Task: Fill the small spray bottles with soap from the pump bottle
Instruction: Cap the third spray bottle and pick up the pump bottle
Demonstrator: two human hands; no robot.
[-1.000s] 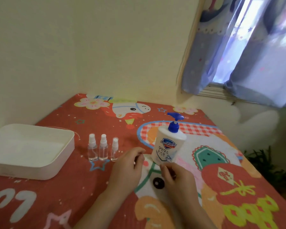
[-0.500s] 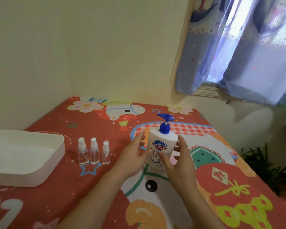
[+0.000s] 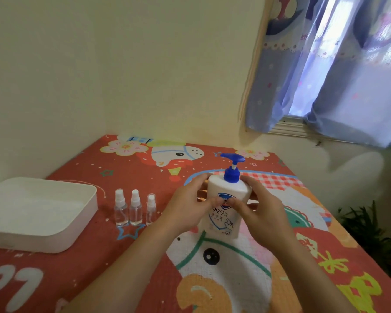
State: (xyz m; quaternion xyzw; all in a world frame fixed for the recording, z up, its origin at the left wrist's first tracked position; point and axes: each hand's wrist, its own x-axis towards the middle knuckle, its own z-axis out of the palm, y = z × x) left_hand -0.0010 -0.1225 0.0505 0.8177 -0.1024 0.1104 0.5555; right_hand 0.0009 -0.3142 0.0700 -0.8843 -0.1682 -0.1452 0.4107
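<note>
A white pump bottle [image 3: 226,220] with a blue pump head [image 3: 232,167] stands upright on the red patterned cloth. My left hand [image 3: 186,206] wraps its left side and my right hand [image 3: 261,211] wraps its right side; both thumbs meet on the front label. Three small clear spray bottles with white caps stand in a row to the left: one [image 3: 121,208], the second [image 3: 136,208], the third [image 3: 151,210]. All three are capped and apart from my hands.
A white square tray [image 3: 61,231] lies at the left edge of the red patterned table cloth [image 3: 99,267]. A wall backs the table, a curtained window [image 3: 339,71] is at upper right, and a plant [image 3: 370,229] stands beyond the right edge.
Both hands moved from in front of the pump bottle to its sides and closed around it. The bottle, tilted one second ago, now stands upright. The view has shifted.
</note>
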